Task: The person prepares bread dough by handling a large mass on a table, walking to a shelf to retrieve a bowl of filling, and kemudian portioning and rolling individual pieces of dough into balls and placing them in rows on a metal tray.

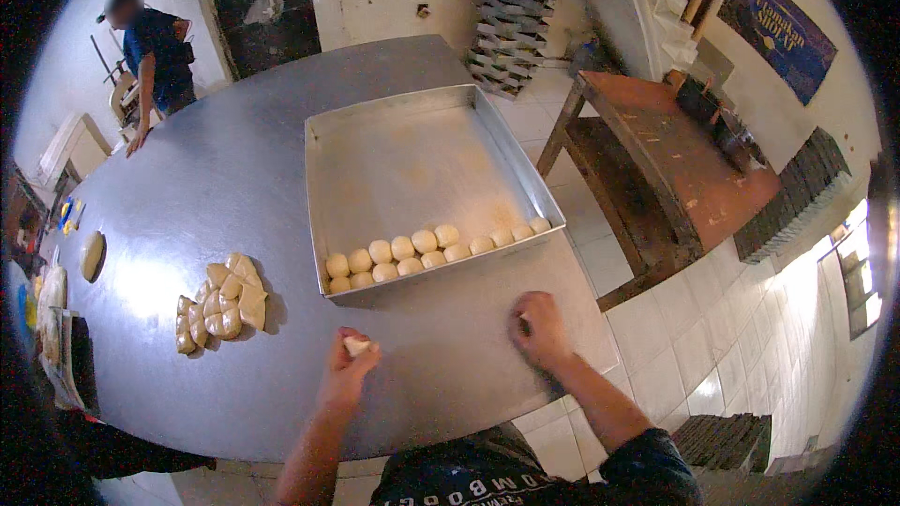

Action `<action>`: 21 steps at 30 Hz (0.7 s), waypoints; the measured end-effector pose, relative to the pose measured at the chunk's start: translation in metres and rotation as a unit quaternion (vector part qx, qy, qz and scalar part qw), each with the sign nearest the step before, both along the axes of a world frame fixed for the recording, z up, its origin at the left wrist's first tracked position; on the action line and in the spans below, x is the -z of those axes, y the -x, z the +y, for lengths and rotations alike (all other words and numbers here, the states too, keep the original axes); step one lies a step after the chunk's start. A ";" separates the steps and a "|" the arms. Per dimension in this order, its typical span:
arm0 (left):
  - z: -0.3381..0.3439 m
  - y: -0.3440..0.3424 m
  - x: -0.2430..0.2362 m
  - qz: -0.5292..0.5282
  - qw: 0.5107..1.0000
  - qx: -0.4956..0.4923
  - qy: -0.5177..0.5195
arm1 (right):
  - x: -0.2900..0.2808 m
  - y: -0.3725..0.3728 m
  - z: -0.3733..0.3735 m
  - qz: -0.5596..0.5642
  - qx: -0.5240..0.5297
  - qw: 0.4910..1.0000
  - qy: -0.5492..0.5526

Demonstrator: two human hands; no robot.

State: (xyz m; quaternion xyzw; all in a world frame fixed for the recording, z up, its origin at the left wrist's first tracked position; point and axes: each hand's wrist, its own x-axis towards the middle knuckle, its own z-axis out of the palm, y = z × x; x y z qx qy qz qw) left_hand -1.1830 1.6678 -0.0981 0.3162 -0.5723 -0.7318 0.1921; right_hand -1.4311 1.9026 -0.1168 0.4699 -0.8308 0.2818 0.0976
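My left hand [344, 365] is closed around a small pale piece of dough [356, 346], just above the metal table near its front edge. Farther right, my right hand [542, 333] is curled low over the tabletop; whatever its fingers may cover is hidden. Beyond both hands lies a large square metal tray [441, 279]. Round dough balls [402, 246] line its near side, in two rows at the left and one toward the right. Left of my left hand sits a cluster of cut dough pieces [223, 305], pressed against one another.
A longer dough lump [92, 256] rests near the left rim of the metal table [159, 225]. At the far left a person [159, 56] stands with a hand on the table. A wooden bench [670, 159] is on the right; stacked dark trays [511, 33] stand behind.
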 end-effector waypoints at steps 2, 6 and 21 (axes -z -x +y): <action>0.002 0.000 0.002 -0.011 1.000 -0.010 0.015 | 0.007 0.029 0.029 0.032 0.080 0.996 -0.002; 0.017 0.019 -0.019 -0.060 0.997 0.017 0.050 | -0.006 0.025 -0.006 -0.025 0.144 0.987 -0.064; 0.008 0.005 -0.039 0.025 0.987 0.012 -0.159 | -0.062 0.060 -0.108 -0.166 0.078 0.981 0.068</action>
